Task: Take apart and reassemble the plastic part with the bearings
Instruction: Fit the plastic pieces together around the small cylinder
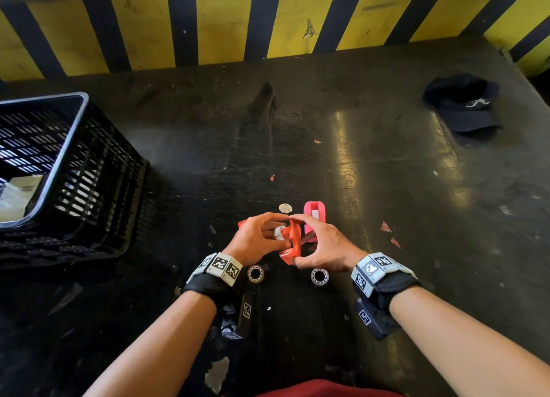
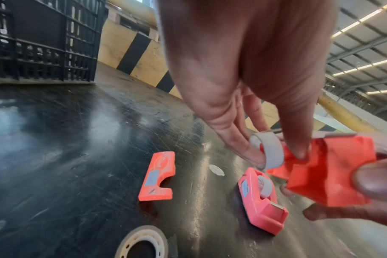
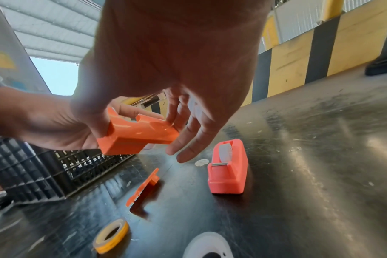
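An orange plastic housing (image 1: pixel 293 241) is gripped above the surface (image 1: pixel 387 173) by the right hand (image 1: pixel 323 244), a grey ring (image 2: pixel 269 150) is pinched against it by the left hand (image 1: pixel 257 237), and two bearings (image 1: pixel 256 274) and an orange side plate (image 2: pixel 158 176) lie loose, so reassembly seems unfinished.

daylight glares in streaks off the dark table (image 1: pixel 351 164); wrist views are fisheye-bent, near palms blurred and shadowed.

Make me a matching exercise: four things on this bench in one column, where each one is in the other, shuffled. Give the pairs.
1. grey ring
2. orange housing
3. pink tape dispenser
4. dark cap

A. far right of the bench
B. standing on the bench beyond the hands
C. pinched by the left hand
D. held by the right hand

Pairs: 1-C, 2-D, 3-B, 4-A
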Demonstrator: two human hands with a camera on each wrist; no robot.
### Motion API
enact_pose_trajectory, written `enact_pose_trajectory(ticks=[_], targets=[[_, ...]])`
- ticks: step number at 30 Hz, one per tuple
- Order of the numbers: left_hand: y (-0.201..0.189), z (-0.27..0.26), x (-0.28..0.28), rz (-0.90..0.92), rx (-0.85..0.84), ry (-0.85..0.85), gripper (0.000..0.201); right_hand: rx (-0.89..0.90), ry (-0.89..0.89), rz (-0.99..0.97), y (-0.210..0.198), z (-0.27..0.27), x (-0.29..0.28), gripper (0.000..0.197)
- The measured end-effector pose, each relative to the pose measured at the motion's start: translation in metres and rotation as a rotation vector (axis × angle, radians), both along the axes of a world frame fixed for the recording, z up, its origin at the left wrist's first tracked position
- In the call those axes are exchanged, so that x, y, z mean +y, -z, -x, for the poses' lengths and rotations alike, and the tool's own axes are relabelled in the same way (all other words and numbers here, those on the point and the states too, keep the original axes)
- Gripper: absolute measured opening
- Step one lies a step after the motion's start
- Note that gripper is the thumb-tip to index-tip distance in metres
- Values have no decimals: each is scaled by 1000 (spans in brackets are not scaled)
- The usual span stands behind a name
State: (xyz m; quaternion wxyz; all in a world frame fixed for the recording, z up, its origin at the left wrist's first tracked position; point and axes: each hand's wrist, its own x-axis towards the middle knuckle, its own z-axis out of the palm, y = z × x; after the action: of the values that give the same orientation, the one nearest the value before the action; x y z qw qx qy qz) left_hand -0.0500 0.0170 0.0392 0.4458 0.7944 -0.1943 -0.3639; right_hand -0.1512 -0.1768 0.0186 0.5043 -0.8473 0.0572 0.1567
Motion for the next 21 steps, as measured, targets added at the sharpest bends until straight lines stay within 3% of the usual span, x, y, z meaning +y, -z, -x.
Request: enact_pose_trajectory(ticks=[3,10,14,18,21], targets=[[-2,1,4,47,71,-29,69,3,11,3,1,2,-2,97],[-4,5,2,121,142,-63,59,16,22,-57,-3,3,-3,95],[-3,5,-1,147,159,-114,67,13,40,-120,-5,3,-5,91],[6,-8,2,34,101,-72,74,40,41,-91,-5,1,-10,81],[16,-26,16,-265,-185,-18,76,56,85,-74,-2,-5,-15,81]])
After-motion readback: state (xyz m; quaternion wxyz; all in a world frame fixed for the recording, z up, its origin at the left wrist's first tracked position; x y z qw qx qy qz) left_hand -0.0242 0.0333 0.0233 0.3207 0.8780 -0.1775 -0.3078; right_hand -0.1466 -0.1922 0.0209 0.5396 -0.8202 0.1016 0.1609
